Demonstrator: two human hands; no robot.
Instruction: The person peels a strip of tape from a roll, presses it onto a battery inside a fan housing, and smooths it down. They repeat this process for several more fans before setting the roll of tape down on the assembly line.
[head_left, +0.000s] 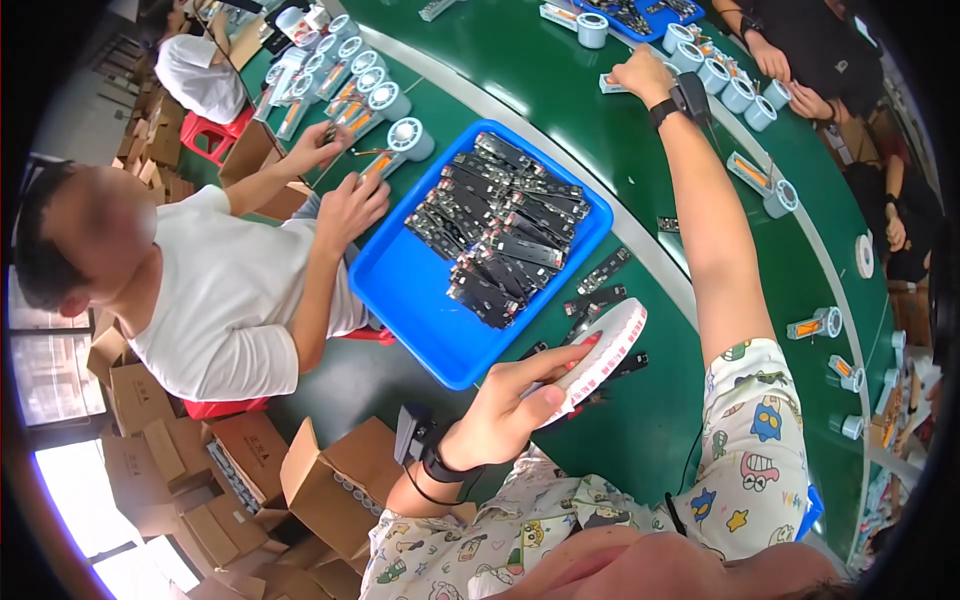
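In my left hand [505,415] is a flat roll of white label tape [606,350] with red print, pinched between thumb and fingers above the table's near edge. My right arm stretches far across the table. At its end my right hand [642,76] is closed on a light-blue fan-like device [609,84]; only the end of its handle shows beside my fingers. Left of the roll stands a blue tray [400,285] heaped with black circuit boards [505,235]. Several loose boards [603,270] lie on the green table between the tray and the roll.
At left a person in a white shirt [215,310] handles a light-blue device [405,140]. More such devices [740,92] stand by a co-worker's hands [770,62] at far right. A pale rail [640,235] runs along the table. Open cardboard boxes [335,480] fill the lower left.
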